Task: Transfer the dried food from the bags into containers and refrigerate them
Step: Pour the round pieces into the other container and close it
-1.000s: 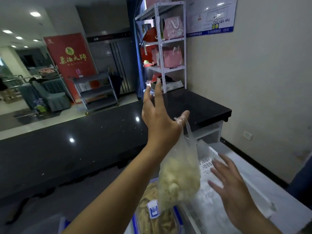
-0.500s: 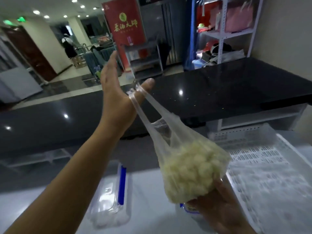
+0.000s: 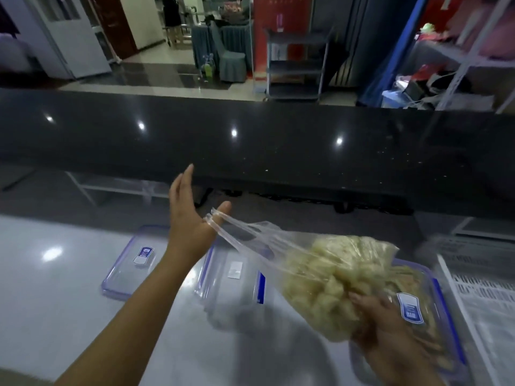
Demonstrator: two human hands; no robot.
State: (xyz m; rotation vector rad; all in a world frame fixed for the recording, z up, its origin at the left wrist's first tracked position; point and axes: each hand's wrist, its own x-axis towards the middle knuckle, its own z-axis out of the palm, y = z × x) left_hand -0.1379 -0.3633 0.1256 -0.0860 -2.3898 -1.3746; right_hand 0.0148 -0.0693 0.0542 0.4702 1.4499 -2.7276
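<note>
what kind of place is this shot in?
Probably a restaurant or banquet venue's service area: a long black counter, a grey service trolley and cloth-covered chairs in the hall beyond, plus a red banner.

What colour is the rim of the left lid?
Blue, around a clear lid; head view.

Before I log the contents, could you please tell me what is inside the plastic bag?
Pale yellowish lumpy pieces fill the plastic bag; the right hand grips its lower end, hiding the pieces there.
</note>
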